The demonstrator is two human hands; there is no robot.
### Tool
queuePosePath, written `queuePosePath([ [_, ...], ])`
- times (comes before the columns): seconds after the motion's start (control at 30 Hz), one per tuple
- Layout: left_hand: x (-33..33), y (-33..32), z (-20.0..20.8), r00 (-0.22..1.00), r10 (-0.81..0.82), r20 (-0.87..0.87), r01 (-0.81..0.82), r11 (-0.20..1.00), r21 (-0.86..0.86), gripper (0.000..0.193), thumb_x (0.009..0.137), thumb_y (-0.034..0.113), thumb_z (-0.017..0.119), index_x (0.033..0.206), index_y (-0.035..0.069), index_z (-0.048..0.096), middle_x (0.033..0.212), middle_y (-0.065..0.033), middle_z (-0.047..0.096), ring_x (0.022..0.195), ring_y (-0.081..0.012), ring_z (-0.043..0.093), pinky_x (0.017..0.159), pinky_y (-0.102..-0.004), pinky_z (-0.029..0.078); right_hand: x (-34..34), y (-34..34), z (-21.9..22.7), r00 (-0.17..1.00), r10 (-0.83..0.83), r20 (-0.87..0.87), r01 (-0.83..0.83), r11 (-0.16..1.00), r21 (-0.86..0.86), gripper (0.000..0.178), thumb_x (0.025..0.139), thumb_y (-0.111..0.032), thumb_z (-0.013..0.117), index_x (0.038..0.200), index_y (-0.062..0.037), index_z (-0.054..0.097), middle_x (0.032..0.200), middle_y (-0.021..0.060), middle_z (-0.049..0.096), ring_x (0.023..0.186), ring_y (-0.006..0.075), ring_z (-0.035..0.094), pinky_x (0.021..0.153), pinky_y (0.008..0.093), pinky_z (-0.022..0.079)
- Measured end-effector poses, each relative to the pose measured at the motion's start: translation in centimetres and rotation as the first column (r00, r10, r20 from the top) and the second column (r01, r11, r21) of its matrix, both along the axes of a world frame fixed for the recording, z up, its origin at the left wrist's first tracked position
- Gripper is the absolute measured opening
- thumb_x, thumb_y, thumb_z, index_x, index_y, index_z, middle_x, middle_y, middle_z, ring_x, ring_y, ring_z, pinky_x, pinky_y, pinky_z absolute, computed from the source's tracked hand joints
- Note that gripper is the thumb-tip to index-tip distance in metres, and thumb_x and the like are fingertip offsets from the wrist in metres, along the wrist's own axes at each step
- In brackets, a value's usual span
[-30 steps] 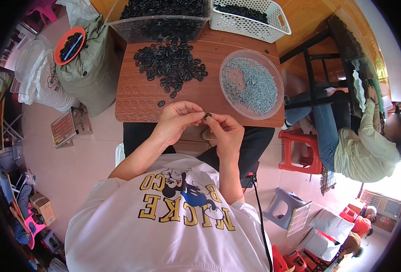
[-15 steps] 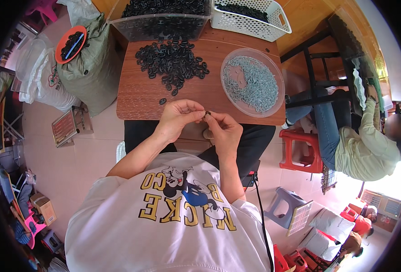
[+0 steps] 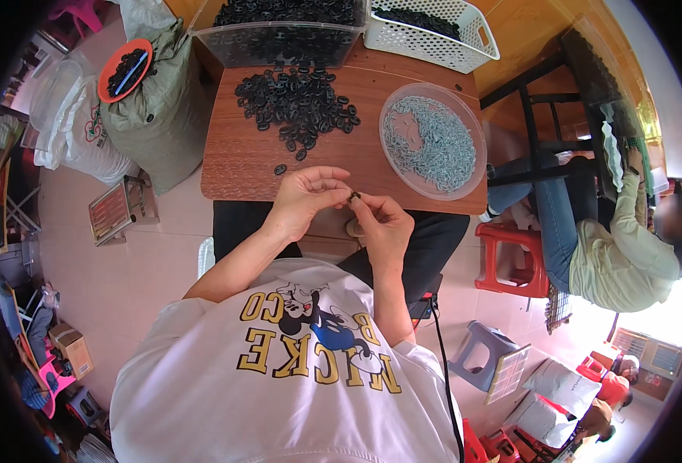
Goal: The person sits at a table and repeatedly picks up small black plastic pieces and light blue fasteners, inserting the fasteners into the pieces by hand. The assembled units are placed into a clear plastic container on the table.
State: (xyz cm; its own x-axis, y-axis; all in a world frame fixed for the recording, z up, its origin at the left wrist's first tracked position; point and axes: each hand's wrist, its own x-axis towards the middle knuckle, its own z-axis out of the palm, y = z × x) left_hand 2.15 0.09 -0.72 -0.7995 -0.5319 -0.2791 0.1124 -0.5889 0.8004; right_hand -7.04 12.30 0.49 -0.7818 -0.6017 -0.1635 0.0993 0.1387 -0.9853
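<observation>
Just off the near edge of the wooden table, my left hand (image 3: 304, 202) and my right hand (image 3: 384, 225) meet at the fingertips. Between them they pinch a small black part (image 3: 354, 197), mostly hidden by the fingers. A loose pile of black oval parts with holes (image 3: 298, 104) lies on the table beyond my left hand, with one stray black part (image 3: 280, 169) close to it. To the right, a round clear tub (image 3: 385, 144) holds many small silvery screws (image 3: 441, 147).
A clear bin (image 3: 279, 35) of black parts and a white perforated basket (image 3: 426, 48) stand at the table's far side. On the left, a sack (image 3: 156, 116) carries an orange plate (image 3: 106, 92). Right of me are a red stool (image 3: 511, 258) and a seated person (image 3: 619, 255).
Both hands stay nearly in place, still pinching the small black part, with only slight finger movement. The whole view has shifted a little.
</observation>
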Motion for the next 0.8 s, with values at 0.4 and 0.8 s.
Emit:
queuePosePath([
  [0.4, 0.3, 0.0, -1.1, 0.995, -0.037, 0.094, 0.043, 0.997, -0.057, 0.027, 0.079, -0.001, 0.065, 0.106, -0.004, 0.06, 0.086, -0.0106, 0.066, 0.072, -0.0115, 0.063, 0.064, -0.02, 0.051, 0.3, 0.0, -1.8, 1.0, 0.001, -0.012, -0.001, 1.0, -0.004, 0.01, 0.079, -0.005, 0.068, 0.085, 0.0022, 0.067, 0.069, 0.0007, 0.063, 0.06, 0.0028, 0.052, 0.054, 0.0167, 0.039],
  [0.8, 4.0, -3.7, -0.4, 0.882, 0.407, 0.24, -0.013, 0.528, -0.849, 0.023, 0.076, 0.002, 0.067, 0.098, -0.002, 0.065, 0.084, -0.0073, 0.062, 0.071, -0.0151, 0.059, 0.065, -0.0267, 0.048, 0.0, -0.7, -0.5, 0.991, -0.003, 0.137, 0.019, 0.993, -0.116, 0.01, 0.08, -0.002, 0.066, 0.088, 0.0031, 0.065, 0.077, 0.0052, 0.066, 0.066, 0.0056, 0.056, 0.059, 0.0172, 0.041],
])
